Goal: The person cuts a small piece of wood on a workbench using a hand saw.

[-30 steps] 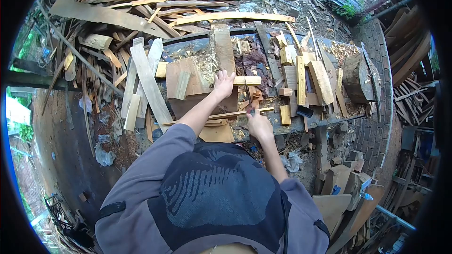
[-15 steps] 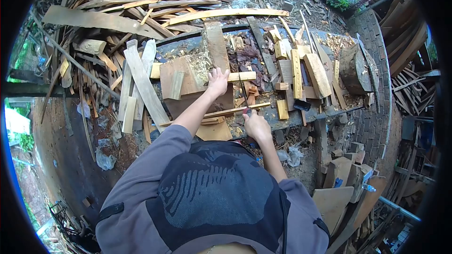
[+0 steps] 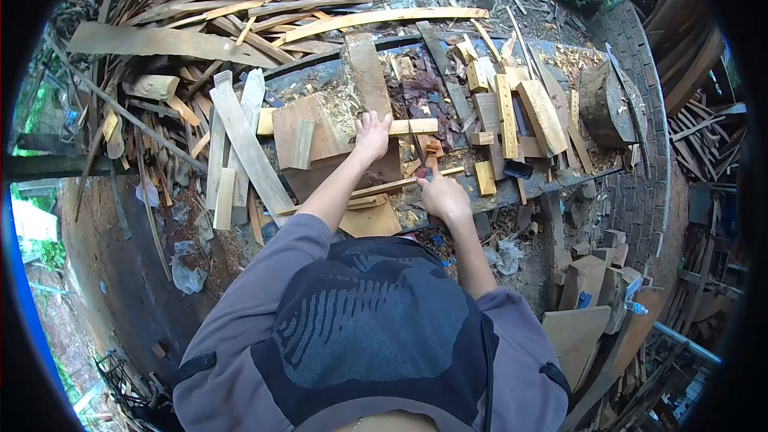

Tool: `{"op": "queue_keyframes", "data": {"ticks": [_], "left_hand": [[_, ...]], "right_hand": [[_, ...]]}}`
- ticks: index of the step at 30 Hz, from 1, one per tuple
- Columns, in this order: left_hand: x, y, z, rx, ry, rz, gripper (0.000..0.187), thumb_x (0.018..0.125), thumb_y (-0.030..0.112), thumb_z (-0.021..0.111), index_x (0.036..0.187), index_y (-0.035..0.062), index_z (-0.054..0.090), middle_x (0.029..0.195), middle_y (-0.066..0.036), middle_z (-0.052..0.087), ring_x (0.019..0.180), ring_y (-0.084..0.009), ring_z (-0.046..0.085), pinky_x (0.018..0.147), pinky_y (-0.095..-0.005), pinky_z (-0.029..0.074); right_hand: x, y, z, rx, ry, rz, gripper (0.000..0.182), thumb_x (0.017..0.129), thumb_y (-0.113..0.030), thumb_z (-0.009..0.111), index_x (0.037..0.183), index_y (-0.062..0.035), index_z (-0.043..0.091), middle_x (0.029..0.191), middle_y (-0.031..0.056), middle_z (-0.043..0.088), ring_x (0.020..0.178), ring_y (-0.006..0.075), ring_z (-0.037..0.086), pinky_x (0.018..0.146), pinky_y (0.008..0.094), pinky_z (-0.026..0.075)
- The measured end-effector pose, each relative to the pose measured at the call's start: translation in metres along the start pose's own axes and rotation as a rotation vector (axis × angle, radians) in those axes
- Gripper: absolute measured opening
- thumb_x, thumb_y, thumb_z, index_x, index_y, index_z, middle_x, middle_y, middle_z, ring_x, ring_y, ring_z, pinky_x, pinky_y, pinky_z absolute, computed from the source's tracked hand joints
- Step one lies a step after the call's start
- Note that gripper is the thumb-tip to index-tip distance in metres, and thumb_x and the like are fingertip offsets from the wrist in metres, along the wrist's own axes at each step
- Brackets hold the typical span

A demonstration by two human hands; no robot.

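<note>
A pale yellow wooden strip (image 3: pixel 414 126) lies crosswise over brown boards on the workbench. My left hand (image 3: pixel 373 136) bears down on it, fingers over the strip and a little apart, holding it against the boards beneath. Closed round the red handle of a handsaw (image 3: pixel 415 144) is my right hand (image 3: pixel 445 196), nearer to me. The saw's narrow dark blade points away from me and crosses the strip just right of my left hand. Whether its teeth have cut into the wood is too small to tell. A wide brown board (image 3: pixel 308 122) with sawdust lies under the strip.
Several yellow blocks and offcuts (image 3: pixel 506 116) lie right of the saw, beside a small black object (image 3: pixel 518 170). A log section (image 3: pixel 606 106) stands at the bench's right end. Long grey planks (image 3: pixel 246 140) lean at left. Heaped slats (image 3: pixel 296 4) lie behind the bench.
My right hand has shifted slightly right and nearer to me, with the saw drawn along. My left hand stays on the strip. The whole view has moved slightly.
</note>
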State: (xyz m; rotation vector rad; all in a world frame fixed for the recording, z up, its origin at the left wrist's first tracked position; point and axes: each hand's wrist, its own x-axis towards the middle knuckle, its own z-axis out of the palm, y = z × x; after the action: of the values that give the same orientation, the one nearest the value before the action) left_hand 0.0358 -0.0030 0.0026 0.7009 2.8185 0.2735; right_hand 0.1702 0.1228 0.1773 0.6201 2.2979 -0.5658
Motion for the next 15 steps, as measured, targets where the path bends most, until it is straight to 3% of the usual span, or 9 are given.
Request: {"op": "queue_keyframes", "data": {"ticks": [8, 15], "left_hand": [[0.000, -0.001, -0.001, 0.002, 0.006, 0.024, 0.044, 0.077, 0.004, 0.055, 0.119, 0.0133, 0.050, 0.110, -0.018, 0.046, 0.109, -0.0344, 0.043, 0.090, -0.0503, 0.034], [-0.002, 0.002, -0.002, -0.018, -0.006, -0.027, 0.043, 0.077, 0.005, 0.055, 0.120, 0.0133, 0.050, 0.111, -0.018, 0.046, 0.110, -0.0346, 0.043, 0.091, -0.0524, 0.034]], "right_hand": [[0.097, -0.020, 0.045, 0.090, 0.129, 0.007, 0.047, 0.097, -0.039, 0.043, 0.119, 0.0008, 0.054, 0.113, 0.0256, 0.063, 0.107, 0.0384, 0.062, 0.091, 0.0463, 0.049], [0.009, 0.007, 0.017, 0.040, 0.022, 0.000, 0.047, 0.096, -0.040, 0.044, 0.124, -0.0026, 0.051, 0.109, 0.0277, 0.064, 0.107, 0.0417, 0.060, 0.092, 0.0498, 0.046]]}}
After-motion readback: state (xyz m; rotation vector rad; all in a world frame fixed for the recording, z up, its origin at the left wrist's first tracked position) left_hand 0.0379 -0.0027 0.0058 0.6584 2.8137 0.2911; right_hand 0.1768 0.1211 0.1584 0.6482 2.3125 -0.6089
